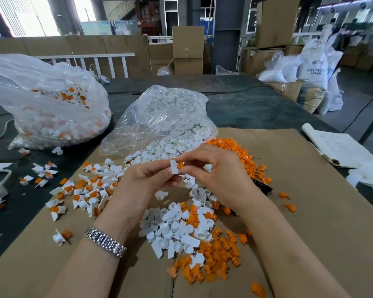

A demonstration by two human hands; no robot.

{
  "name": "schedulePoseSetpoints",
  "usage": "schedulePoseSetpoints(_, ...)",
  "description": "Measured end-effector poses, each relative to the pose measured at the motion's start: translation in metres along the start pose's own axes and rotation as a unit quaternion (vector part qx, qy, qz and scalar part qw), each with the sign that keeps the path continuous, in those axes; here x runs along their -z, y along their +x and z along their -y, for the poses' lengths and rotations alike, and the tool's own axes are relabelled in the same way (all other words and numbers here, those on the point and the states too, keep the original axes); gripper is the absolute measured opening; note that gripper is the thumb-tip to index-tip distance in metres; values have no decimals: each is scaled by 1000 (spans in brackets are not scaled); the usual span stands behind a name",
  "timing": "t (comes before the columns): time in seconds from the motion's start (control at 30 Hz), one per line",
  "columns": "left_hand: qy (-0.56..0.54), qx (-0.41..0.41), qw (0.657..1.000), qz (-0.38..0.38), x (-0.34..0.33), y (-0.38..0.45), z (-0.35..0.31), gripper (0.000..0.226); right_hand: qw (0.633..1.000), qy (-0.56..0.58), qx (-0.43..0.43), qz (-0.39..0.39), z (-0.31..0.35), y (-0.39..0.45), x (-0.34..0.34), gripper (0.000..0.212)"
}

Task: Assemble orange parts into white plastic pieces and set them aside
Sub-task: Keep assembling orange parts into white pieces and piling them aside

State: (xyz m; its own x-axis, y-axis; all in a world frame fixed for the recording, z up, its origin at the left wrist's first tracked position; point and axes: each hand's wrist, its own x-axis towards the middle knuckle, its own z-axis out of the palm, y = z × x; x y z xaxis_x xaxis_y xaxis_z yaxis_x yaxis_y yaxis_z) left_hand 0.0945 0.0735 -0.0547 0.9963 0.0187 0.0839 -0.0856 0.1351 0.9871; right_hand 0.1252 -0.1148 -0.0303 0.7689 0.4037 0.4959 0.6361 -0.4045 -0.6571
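loose orange parts (211, 263) lie nearest me on the cardboard (310, 211). above it my left hand (146, 183) pinches a white piece (174, 167), my right hand (215, 171) pinches an orange part (180, 165) against it. beyond the cardboard, one clear bag (166, 117) holds white pieces, another (43, 100) assembled ones. far sack (314, 67) reads "abs".

Flattened cardboard sheet (310, 211) covers the near counter (256, 108). Open notebook (340, 147) at its right edge, crumpled white plastic (370, 177) just beside. Stacked cardboard boxes (188, 50) behind; white resin sacks (314, 67) far right.
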Motion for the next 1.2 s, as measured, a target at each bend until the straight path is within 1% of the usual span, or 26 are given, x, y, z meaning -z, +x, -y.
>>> schedulePoseSetpoints(0.03, 13, 0, 1000, -3, 0, -1, 0, 34, 1000, -12, 3, 2, 0, 0, 0, 24)
schedulePoseSetpoints(0.13, 23, 13, 1000, -6, 0, -2, 2, 18, 999, -38, 10, -2, 1, 0, -1, 24)
schedulePoseSetpoints(0.17, 15, 26, 1000, -8, -1, -2, 1, 17, 999, -43, 11, -6, 1, 0, -2, 24)
schedulePoseSetpoints(0.27, -12, 41, 999, -17, -4, -2, -2, 22, 999, -48, 18, -10, 3, 0, -4, 25)
schedulePoseSetpoints(0.33, -17, 34, 999, -22, -4, -1, -3, 22, 998, -65, 22, -1, 4, -1, -5, 25)
schedulePoseSetpoints(0.43, -6, 17, 1000, -24, -2, -1, -2, 30, 997, -78, 26, 0, 5, 0, -6, 26)
schedulePoseSetpoints(0.57, 3, 4, 998, -55, 1, 0, 1, 38, 996, -86, 22, 1, 5, 0, -6, 24)
schedulePoseSetpoints(0.9, -17, 15, 998, -53, 0, 0, 0, 39, 996, -92, 16, 11, 5, 0, -8, 23)
schedulePoseSetpoints(1.07, -18, 20, 997, -69, -3, 1, -1, 39, 996, -88, 12, 11, 5, 0, -9, 24)
schedulePoseSetpoints(1.13, -34, 24, 997, -70, -3, 1, -2, 38, 998, -60, -5, 4, 4, 0, -7, 27)
schedulePoseSetpoints(1.2, -49, 30, 996, -70, -3, 2, -3, 37, 996, -66, -56, -11, -1, 1, -1, 32)
